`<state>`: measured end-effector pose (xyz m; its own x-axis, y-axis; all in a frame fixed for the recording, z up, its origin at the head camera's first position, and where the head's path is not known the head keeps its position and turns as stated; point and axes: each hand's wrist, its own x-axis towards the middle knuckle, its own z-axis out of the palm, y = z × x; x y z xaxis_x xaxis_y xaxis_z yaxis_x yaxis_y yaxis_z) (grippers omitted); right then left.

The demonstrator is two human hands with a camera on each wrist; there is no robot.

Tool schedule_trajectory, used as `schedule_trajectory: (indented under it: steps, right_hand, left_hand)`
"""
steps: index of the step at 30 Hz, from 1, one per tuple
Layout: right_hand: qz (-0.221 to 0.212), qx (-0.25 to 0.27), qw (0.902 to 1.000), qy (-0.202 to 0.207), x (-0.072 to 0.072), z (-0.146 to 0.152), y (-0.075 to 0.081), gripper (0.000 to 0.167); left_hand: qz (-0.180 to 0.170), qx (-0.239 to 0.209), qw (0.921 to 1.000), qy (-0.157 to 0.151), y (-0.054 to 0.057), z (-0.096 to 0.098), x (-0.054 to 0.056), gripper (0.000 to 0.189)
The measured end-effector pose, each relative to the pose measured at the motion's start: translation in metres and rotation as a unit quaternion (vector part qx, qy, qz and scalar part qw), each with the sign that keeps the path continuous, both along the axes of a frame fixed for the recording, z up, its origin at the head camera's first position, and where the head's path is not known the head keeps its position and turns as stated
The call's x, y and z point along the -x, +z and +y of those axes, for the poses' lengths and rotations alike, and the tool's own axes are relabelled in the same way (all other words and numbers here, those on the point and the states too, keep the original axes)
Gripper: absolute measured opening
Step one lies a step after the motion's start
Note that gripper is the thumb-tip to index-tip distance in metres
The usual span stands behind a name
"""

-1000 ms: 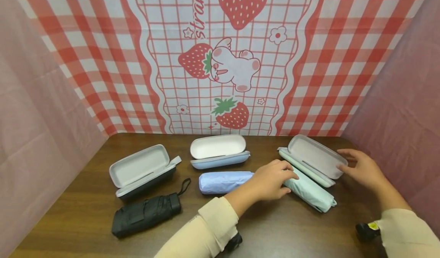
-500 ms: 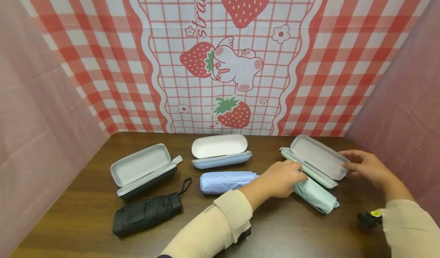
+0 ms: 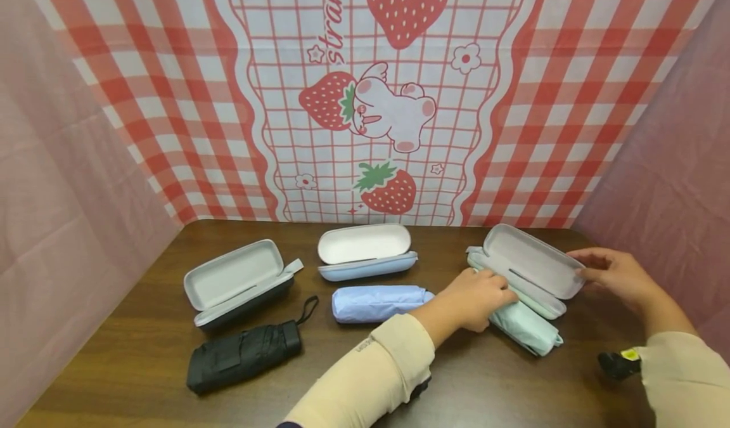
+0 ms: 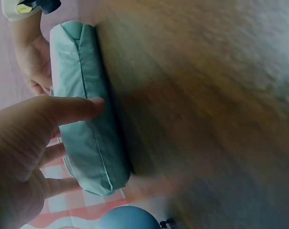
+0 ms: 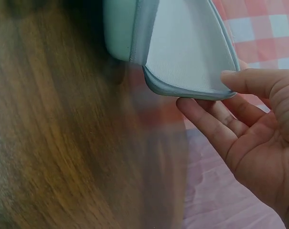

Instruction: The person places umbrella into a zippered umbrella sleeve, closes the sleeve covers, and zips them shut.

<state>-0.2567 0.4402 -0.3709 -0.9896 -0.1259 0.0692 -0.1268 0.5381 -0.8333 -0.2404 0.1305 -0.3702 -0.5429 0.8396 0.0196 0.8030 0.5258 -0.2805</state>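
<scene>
My left hand (image 3: 478, 298) grips a folded mint-green umbrella (image 3: 527, 328) at the right of the table. In the left wrist view its thumb lies across the near side of the umbrella (image 4: 94, 148), with the other fingers behind. Just beyond is an open mint-green zip case (image 3: 550, 309), its pale grey lid (image 3: 530, 257) raised. My right hand (image 3: 618, 279) pinches the lid's right end. In the right wrist view, the thumb rests on the edge of the lid (image 5: 192, 52) and the fingers lie under and behind it.
A blue umbrella (image 3: 376, 304) lies before an open blue case (image 3: 367, 268) in the middle. At left, a black umbrella (image 3: 245, 357) with a wrist loop lies before an open black case (image 3: 245, 304). A checked strawberry cloth (image 3: 388, 117) hangs behind the table (image 3: 131, 352).
My left hand has moved right and closed round the mint umbrella. My right hand has taken hold of the lid's end, and the mint case has shifted slightly right.
</scene>
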Motion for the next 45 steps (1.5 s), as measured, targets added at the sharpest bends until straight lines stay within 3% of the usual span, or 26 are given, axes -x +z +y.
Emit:
schedule_trajectory:
  steps: [6, 12, 21, 29, 36, 45]
  right_hand:
    - [0.016, 0.015, 0.9997, 0.006, -0.003, -0.002, 0.002, 0.023]
    - [0.052, 0.014, 0.9985, 0.010, -0.007, -0.001, 0.003, 0.026]
    - [0.071, 0.001, 0.9975, 0.011, -0.016, -0.005, 0.004, 0.024]
    - [0.068, -0.028, 0.9973, 0.002, -0.022, -0.013, 0.008, 0.026]
    - [0.074, -0.035, 0.9966, 0.008, -0.029, -0.023, 0.014, 0.028]
    - [0.120, -0.049, 0.9913, 0.021, -0.027, -0.032, 0.020, 0.026]
  left_hand:
    - [-0.024, 0.032, 0.9991, 0.017, 0.003, 0.001, -0.009, 0.056]
    - [-0.023, 0.059, 0.9979, 0.010, 0.007, -0.002, -0.012, 0.063]
    - [0.012, 0.047, 0.9988, -0.003, 0.012, -0.009, -0.010, 0.062]
    - [0.037, 0.050, 0.9980, -0.015, 0.023, -0.002, 0.000, 0.065]
    - [-0.002, 0.032, 0.9989, 0.034, 0.027, 0.008, 0.013, 0.058]
    - [-0.036, 0.023, 0.9979, 0.050, 0.023, 0.017, 0.024, 0.063]
